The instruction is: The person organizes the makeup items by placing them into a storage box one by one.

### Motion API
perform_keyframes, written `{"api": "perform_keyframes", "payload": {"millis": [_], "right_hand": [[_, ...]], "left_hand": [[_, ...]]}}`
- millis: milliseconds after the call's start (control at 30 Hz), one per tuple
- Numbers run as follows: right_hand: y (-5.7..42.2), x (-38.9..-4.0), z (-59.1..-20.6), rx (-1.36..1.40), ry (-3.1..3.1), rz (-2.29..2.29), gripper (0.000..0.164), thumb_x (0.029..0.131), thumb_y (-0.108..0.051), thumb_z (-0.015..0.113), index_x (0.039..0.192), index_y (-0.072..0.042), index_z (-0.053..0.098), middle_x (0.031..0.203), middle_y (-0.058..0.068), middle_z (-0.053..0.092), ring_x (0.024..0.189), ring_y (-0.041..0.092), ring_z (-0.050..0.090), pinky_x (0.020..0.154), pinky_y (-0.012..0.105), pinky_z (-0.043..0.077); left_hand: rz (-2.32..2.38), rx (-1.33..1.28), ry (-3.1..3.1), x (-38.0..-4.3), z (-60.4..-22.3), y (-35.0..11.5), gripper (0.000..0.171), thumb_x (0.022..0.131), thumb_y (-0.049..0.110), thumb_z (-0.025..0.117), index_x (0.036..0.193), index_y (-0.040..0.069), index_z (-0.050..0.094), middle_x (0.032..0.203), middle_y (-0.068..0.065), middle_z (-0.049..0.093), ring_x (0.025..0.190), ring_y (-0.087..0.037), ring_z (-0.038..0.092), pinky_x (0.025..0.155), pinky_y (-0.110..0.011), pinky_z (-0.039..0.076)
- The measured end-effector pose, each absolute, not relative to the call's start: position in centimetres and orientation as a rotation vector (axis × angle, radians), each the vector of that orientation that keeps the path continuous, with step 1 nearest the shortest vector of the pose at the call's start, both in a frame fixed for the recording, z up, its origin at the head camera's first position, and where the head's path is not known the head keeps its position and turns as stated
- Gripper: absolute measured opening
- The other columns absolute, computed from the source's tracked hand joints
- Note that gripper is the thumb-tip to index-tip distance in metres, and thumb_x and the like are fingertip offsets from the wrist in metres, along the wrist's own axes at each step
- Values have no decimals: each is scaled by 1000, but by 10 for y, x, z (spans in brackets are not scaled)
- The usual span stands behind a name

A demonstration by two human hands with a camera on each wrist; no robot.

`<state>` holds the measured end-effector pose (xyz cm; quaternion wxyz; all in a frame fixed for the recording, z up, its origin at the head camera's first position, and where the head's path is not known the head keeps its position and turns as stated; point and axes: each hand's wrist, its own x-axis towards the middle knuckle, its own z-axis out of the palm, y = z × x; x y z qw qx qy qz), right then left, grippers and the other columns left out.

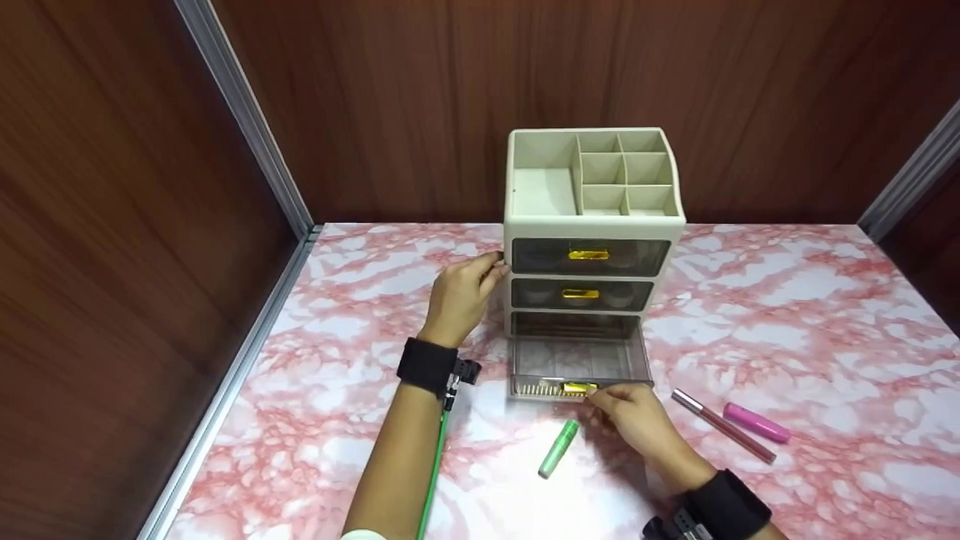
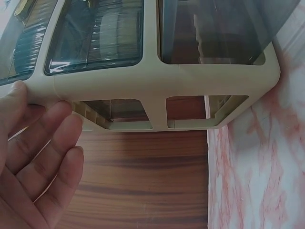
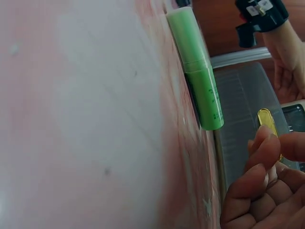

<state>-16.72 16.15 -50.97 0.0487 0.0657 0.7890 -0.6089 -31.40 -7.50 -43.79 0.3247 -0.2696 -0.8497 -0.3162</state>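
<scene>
A cream desktop drawer organizer (image 1: 596, 228) stands upright on the table, with three smoky clear drawers and an open compartment top. Its bottom drawer (image 1: 574, 358) is pulled out toward me; the upper two are closed. My left hand (image 1: 459, 296) grips the organizer's left front edge, the thumb on the frame's front and the fingers at its side. At the bottom drawer's gold handle (image 1: 576, 388), my right hand (image 1: 637, 420) pinches with thumb and fingertips. In the right wrist view the handle (image 3: 267, 120) is partly hidden by those fingers. A green tube (image 1: 559, 448) lies just in front of the drawer.
Right of my right hand lie a slim tube with a silver cap (image 1: 724, 425) and a pink tube (image 1: 756, 422). The table (image 1: 360, 315) has a pink-and-white marbled top. Brown wood-look panels (image 1: 390, 112) with metal edging rise behind it and at both sides.
</scene>
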Motion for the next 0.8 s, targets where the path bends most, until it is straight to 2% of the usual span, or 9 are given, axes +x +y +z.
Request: {"api": "perform_keyframes", "payload": {"millis": [200,400,500,633,800], "right_hand": [[164,-163,-510,234,2364,-1857,25,86,-17,57,83,7,65,65,19,59,54,21,52,49,29,45],[164,-160,-510,166,2432,-1825,28,87,-15,55,74,8,62,62,16,59,50,17,50,48,29,45],[163,-159,-509,140,2449,-1807,26,87,-13,54,74,8,63,63,17,60,50,18,51,49,31,47],[165,-154,-506,143,2455,-1773,29,88,-18,54,76,6,64,63,16,58,51,19,51,47,33,46],[173,-150,-500,95,2559,-1681,30,87,-24,56,75,1,65,60,12,55,52,21,49,42,25,38]], "left_hand": [[-818,-715,-2218,-315,-439,-75,27,87,37,53,97,16,67,89,2,67,77,-14,63,67,-31,48],[-823,-717,-2226,-315,-438,-74,30,87,38,52,99,15,67,91,1,67,78,-14,63,68,-31,48],[-825,-719,-2228,-315,-438,-74,31,87,38,52,100,14,67,92,0,67,78,-15,63,69,-31,49],[-825,-719,-2229,-315,-439,-75,31,88,38,52,100,14,67,92,0,67,79,-16,63,68,-32,49],[-814,-703,-2247,-314,-438,-74,31,88,38,52,101,15,66,91,1,67,79,-15,63,67,-33,48]]}}
